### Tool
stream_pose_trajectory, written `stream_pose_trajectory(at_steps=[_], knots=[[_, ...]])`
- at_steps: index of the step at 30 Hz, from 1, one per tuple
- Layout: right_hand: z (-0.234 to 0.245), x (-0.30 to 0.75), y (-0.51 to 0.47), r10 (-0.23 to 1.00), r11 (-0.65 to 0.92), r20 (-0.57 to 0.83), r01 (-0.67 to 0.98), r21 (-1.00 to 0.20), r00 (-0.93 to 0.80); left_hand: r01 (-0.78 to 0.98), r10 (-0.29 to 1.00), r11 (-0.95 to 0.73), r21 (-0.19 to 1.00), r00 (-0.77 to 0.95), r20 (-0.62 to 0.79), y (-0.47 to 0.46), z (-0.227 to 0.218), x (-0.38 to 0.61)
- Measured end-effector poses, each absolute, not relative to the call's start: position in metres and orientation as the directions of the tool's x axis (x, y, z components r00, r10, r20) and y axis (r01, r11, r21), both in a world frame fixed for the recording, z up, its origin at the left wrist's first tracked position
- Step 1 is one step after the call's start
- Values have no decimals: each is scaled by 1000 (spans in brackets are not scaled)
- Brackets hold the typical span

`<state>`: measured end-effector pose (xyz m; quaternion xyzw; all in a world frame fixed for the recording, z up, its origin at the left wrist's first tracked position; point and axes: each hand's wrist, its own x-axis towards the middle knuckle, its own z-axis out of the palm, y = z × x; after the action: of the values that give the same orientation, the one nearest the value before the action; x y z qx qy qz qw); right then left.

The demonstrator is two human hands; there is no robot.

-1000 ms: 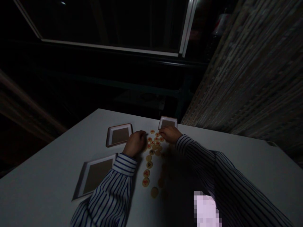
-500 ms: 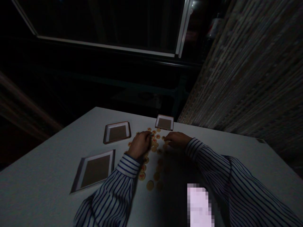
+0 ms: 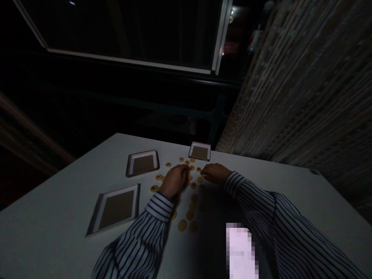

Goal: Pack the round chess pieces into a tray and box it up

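Several round tan game discs point(image 3: 190, 214) with red or dark marks lie scattered on a pale table point(image 3: 52, 228). My left hand point(image 3: 173, 181) rests knuckles-up among them, fingers curled down onto the discs near the pile's far end. My right hand point(image 3: 214, 173) lies just right of it, fingers bent and pinched toward the same discs. Whether either hand holds a disc is hidden in the dim light. Both arms wear white shirts with dark stripes.
Three shallow square trays with brown insides stand on the table: a large tray point(image 3: 114, 209) at the near left, a middle tray point(image 3: 142, 163) behind it, a small tray point(image 3: 199, 151) at the far edge. A brick wall point(image 3: 305, 97) rises on the right; dark window behind.
My right hand has drawn back from the small far tray toward the discs. The left hand has shifted right into the pile, and a few discs now lie uncovered to its left.
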<state>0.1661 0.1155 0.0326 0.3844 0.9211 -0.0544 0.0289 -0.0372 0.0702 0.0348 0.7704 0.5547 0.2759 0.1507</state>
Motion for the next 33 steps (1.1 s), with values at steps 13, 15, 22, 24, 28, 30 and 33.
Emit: stream_pose_trajectory(at_steps=[13, 15, 22, 24, 28, 30, 33], knots=[[29, 176, 125, 835, 321, -26, 525, -788, -549, 714, 913, -403, 572, 272, 303, 68, 34, -20], [29, 176, 125, 833, 260, -37, 451, -854, -552, 713, 909, -411, 568, 268, 320, 68, 33, -16], [37, 176, 119, 819, 208, 3, 291, -934, -574, 713, 888, -443, 544, 268, 373, 65, 32, -6], [39, 176, 117, 823, 198, 3, 283, -938, -567, 714, 883, -451, 536, 267, 387, 64, 33, -4], [41, 175, 114, 822, 191, 6, 266, -945, -570, 697, 869, -476, 536, 280, 408, 61, 36, -1], [42, 174, 113, 819, 190, 7, 259, -947, -574, 679, 862, -491, 546, 290, 415, 59, 37, -1], [43, 174, 110, 818, 194, 10, 260, -946, -575, 660, 859, -501, 560, 301, 414, 58, 39, 1]])
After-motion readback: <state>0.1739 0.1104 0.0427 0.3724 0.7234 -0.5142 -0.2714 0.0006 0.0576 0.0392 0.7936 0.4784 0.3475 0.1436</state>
